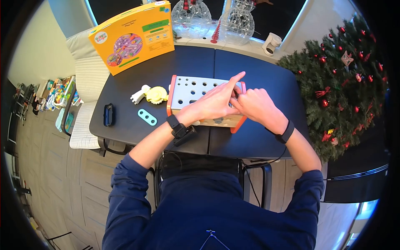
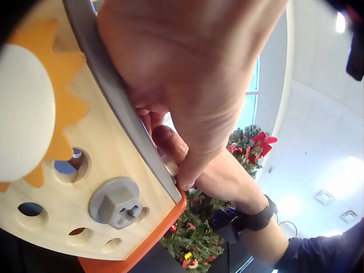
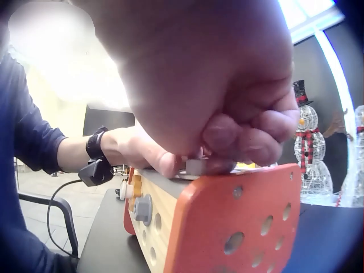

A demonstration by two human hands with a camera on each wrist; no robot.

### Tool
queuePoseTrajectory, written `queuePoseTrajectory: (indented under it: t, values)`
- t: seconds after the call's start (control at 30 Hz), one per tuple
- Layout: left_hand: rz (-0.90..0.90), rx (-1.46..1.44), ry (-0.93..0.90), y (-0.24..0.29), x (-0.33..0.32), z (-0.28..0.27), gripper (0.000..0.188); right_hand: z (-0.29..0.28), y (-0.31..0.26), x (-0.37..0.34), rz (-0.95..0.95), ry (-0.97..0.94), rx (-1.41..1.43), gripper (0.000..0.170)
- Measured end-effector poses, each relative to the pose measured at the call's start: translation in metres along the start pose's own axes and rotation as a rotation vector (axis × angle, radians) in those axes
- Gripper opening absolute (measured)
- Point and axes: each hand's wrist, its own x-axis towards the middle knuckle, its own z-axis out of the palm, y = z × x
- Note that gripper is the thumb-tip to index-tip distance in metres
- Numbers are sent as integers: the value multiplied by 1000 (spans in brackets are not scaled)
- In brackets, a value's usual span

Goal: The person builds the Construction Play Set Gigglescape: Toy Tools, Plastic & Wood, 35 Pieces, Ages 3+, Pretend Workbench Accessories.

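Note:
A toy workbench [image 1: 181, 92] with a light grey perforated top, pale wooden sides and orange end panels [image 3: 239, 222] stands on the table. My left hand [image 1: 214, 101] lies over the right part of its top, one finger stretched out, the thumb at the front edge. Beside it my right hand [image 1: 260, 106] has curled fingers and meets the left at the bench's right end. Between the hands, a small grey piece [image 3: 196, 166] shows at the right fingertips; its kind is mostly hidden. A grey bolt head [image 2: 116, 203] sticks out of the wooden side.
Left of the bench lie yellow and white toy parts [image 1: 156, 95], a teal strip with holes [image 1: 147, 117] and a black case [image 1: 108, 115]. A yellow box [image 1: 133, 39] stands at the back left. A decorated Christmas tree [image 1: 341, 83] rises at the right.

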Motion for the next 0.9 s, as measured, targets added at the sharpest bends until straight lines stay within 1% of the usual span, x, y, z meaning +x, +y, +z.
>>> queuePoseTrajectory:
  t: [0.03,0.13,0.23,0.33,0.43,0.53,0.63,0.73,0.83,0.9]
  values:
    - [-6,13,3,0,0,0,110,-8,-1,-1,10,-53,-22,24]
    - [68,50,4,-9,1,-1,110,-26,-8,-2,243,-135,177,20]
    - [88,72,21,-8,0,0,111,-13,4,-12,-35,215,486,19]
    - [20,48,-46,0,-1,-5,111,-17,8,-14,-92,106,555,19]
    - [9,75,-42,2,-1,-5,112,-7,8,-8,-45,101,544,20]
    - [-11,96,-67,5,-1,-6,112,-8,-1,-2,147,-7,479,19]
    - [102,157,-11,-6,-1,-2,111,17,-6,1,9,319,232,19]
    - [102,157,-17,-8,0,-2,111,23,-2,0,-40,346,128,19]
    - [28,171,-64,-3,0,-4,110,23,-3,3,-62,277,34,19]
    - [-33,21,-54,1,-1,-6,108,28,-2,8,-70,312,4,18]
